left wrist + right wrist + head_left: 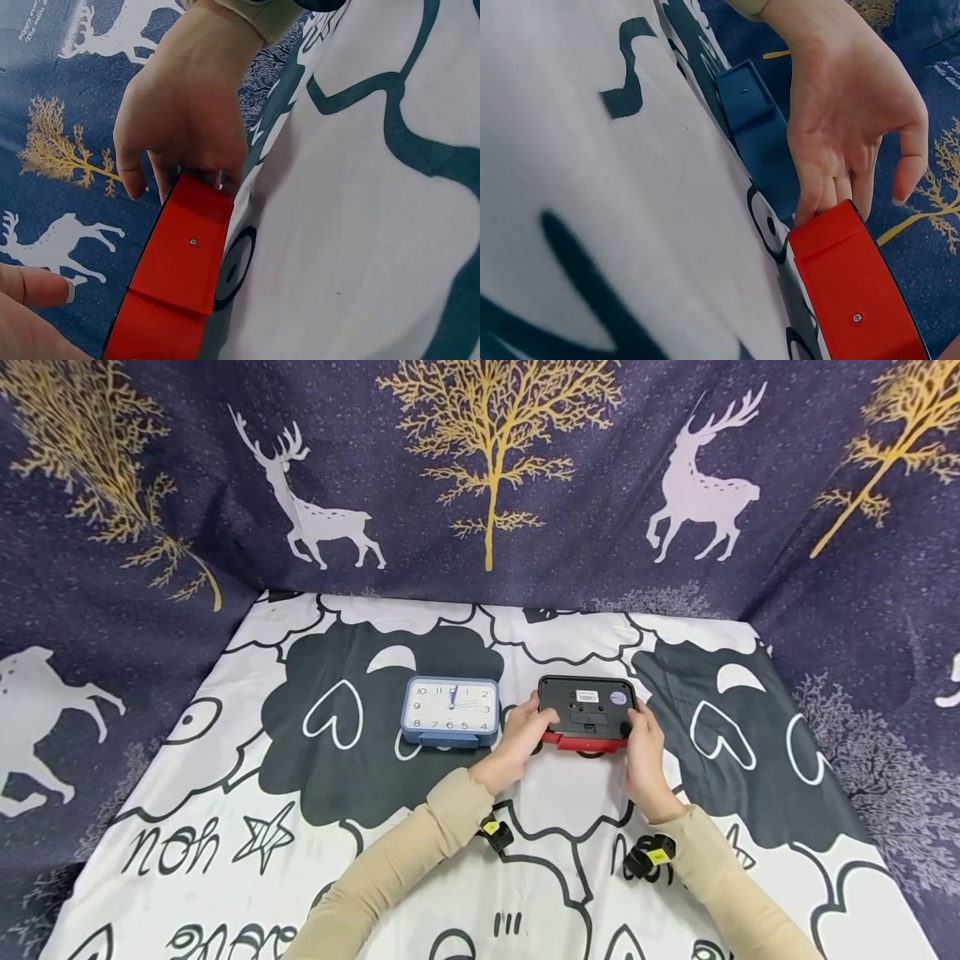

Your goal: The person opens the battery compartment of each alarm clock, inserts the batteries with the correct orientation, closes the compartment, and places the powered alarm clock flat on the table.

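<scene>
A red alarm clock [588,697] is turned so its black back, with a white label and a round purple sticker, faces up; its dial is hidden. My left hand [517,743] grips its left end, thumb over the back. At the other end, my right hand [645,756] holds it the same way. Both wrist views show the red base of the clock [176,255] between the hands. To the left, close to my left hand, a blue alarm clock [450,706] lies with its white dial up.
A white cloth [555,877] printed with dark cartoon shapes covers the table. Behind it and at both sides hangs a dark blue curtain [585,527] with deer and golden trees. Black wrist cameras [648,856] with yellow tags sit under my wrists.
</scene>
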Demonstrator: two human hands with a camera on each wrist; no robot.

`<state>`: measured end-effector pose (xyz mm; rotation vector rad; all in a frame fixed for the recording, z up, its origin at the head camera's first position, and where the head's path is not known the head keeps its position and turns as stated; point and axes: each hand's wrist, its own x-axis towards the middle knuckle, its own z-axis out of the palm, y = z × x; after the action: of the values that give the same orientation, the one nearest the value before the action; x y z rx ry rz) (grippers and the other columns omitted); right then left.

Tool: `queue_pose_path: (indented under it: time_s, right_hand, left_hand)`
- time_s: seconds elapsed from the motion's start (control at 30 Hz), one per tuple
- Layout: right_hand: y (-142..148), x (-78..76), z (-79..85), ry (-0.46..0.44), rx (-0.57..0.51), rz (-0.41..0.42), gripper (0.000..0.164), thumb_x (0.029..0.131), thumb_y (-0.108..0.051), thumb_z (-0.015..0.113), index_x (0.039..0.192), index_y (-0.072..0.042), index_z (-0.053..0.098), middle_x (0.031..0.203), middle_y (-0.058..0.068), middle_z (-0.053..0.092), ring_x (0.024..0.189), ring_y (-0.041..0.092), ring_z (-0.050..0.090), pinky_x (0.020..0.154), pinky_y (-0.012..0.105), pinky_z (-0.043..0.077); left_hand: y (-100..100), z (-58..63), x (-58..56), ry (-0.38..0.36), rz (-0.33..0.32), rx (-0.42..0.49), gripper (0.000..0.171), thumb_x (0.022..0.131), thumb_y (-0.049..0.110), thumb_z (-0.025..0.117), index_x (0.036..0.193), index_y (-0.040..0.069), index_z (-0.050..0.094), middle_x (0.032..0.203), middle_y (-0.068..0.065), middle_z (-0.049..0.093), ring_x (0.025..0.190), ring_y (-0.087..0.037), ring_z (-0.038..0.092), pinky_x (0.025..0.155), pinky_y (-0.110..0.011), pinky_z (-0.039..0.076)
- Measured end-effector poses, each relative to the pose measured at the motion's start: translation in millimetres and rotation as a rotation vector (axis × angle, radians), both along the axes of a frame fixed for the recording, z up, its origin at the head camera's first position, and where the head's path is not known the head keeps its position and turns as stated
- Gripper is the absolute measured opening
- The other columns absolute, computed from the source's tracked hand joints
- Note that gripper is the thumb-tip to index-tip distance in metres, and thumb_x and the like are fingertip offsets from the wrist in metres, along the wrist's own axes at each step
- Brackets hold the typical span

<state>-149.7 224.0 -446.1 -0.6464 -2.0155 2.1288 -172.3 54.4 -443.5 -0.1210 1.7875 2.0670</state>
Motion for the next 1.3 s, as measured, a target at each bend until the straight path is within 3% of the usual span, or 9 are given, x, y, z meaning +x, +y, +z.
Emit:
queue_pose_path:
  time_s: [0.33, 0.7, 0.97, 1.3]
  right_hand:
    - [-3, -1.0, 4.4, 0.041, -0.005, -0.100, 0.052, 0.101, -0.017, 0.030, 0.152, -0.008, 0.029, 0.159, 0.004, 0.028, 0.144, 0.011, 0.024, 0.119, 0.026, 0.019]
    - [-3, -0.5, 7.2, 0.080, -0.008, -0.170, 0.051, 0.101, -0.017, 0.032, 0.151, -0.011, 0.033, 0.159, 0.006, 0.025, 0.143, 0.012, 0.023, 0.119, 0.026, 0.017]
    - [-6, 2.9, 11.5, 0.175, 0.046, -0.175, 0.050, 0.100, -0.015, 0.032, 0.150, -0.014, 0.037, 0.157, 0.002, 0.032, 0.138, 0.008, 0.031, 0.113, 0.022, 0.025]
    - [-13, 8.1, 18.3, 0.315, 0.127, -0.159, 0.049, 0.100, -0.010, 0.034, 0.149, -0.013, 0.039, 0.156, 0.005, 0.034, 0.141, 0.013, 0.032, 0.116, 0.024, 0.026]
  left_hand:
    - [-1, 6.0, 0.5, 0.006, -0.014, 0.005, 0.078, 0.083, 0.019, 0.054, 0.153, 0.008, 0.022, 0.162, -0.002, 0.018, 0.151, -0.021, 0.011, 0.121, -0.045, 0.012]
    - [1, 13.5, -4.1, 0.009, -0.022, 0.039, 0.075, 0.084, 0.017, 0.052, 0.153, 0.009, 0.023, 0.162, -0.001, 0.019, 0.151, -0.019, 0.011, 0.122, -0.046, 0.009]
    - [-1, 18.8, -5.2, 0.099, -0.007, 0.033, 0.054, 0.087, 0.018, 0.049, 0.141, 0.013, 0.051, 0.150, -0.003, 0.045, 0.144, -0.023, 0.031, 0.119, -0.047, 0.021]
    - [2, 17.7, -7.1, 0.134, 0.020, 0.068, 0.042, 0.087, 0.020, 0.052, 0.127, 0.014, 0.062, 0.141, -0.001, 0.054, 0.136, -0.022, 0.041, 0.117, -0.046, 0.022]
